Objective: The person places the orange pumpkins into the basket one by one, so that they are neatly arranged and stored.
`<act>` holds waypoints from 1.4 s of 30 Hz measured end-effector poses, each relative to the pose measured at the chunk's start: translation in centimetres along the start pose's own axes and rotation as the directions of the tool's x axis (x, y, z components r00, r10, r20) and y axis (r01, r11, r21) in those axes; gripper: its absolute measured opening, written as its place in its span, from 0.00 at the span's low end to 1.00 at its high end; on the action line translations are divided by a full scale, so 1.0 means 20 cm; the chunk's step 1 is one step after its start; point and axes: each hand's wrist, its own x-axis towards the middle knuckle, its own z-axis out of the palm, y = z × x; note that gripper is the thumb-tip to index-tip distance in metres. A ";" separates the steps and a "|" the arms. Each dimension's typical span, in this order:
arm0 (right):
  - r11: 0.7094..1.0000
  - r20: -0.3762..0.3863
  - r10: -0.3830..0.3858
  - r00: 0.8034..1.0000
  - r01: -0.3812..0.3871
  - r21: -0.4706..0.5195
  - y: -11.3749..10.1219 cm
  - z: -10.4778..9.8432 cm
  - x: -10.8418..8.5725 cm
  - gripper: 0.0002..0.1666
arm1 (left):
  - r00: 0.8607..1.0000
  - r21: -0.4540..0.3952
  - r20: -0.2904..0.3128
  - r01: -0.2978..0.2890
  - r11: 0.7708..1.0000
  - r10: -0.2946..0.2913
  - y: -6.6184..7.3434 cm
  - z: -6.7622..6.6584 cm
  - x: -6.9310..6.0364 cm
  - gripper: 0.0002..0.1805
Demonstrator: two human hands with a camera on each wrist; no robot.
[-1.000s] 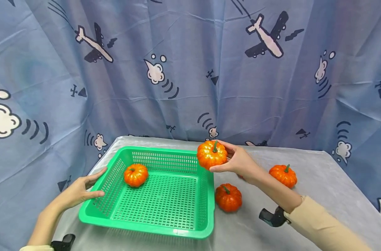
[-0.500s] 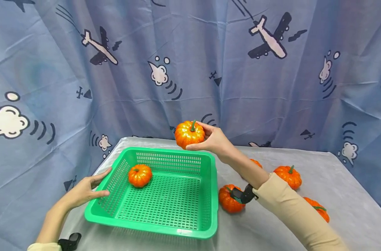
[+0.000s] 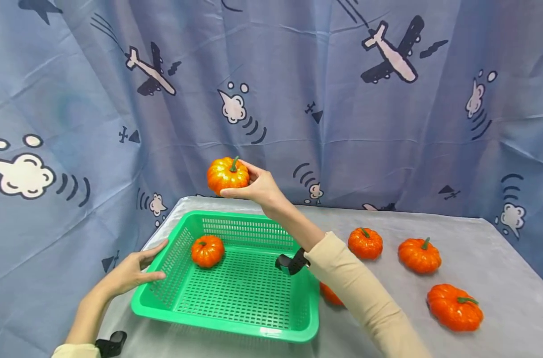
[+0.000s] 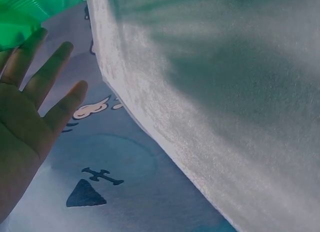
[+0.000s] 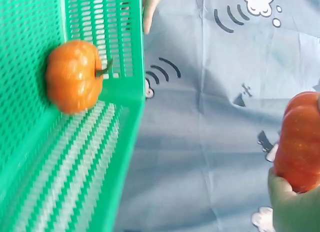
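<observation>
My right hand point(image 3: 264, 189) grips a shiny orange pumpkin point(image 3: 225, 176) with a green stem, held up above the back of the green plastic basket point(image 3: 226, 325). In the right wrist view the held pumpkin point(image 5: 300, 142) shows at the right edge, partly cut off. A second orange pumpkin point(image 3: 207, 251) sits inside the basket, in its back left corner. At the basket's left side is my left hand point(image 3: 129, 271), its thumb and fingers spread apart against the wall. From the left wrist, that hand point(image 4: 30, 107) shows straight fingers, with fingertips at the green plastic.
On the grey-white table point(image 3: 387, 308), to the right of the basket, lie several pumpkins: one at the back point(image 3: 365, 243), one farther right point(image 3: 420, 255) and one nearer point(image 3: 454, 307). Another pumpkin point(image 3: 331, 294) is partly hidden by my right sleeve. A blue curtain point(image 3: 271, 99) hangs behind.
My right hand has carried the pumpkin leftward and upward, from the basket's back right corner to above its back edge. My left hand stays at the basket's left side.
</observation>
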 end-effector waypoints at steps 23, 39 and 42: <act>0.993 0.397 -0.043 0.917 0.085 -0.088 0.55 0.23 0.12 0.49 | 1.000 -0.076 0.016 0.028 0.997 -0.027 0.00 0.01 0.00 0.42; 0.972 0.700 0.101 0.707 0.079 -0.221 0.62 0.24 0.08 0.49 | 0.999 -0.098 0.008 0.047 0.994 -0.046 -0.01 0.02 0.00 0.37; 0.969 0.734 0.115 0.669 0.089 -0.232 0.63 0.26 0.07 0.48 | 0.999 -0.094 0.010 0.043 0.995 -0.042 -0.01 0.02 0.00 0.37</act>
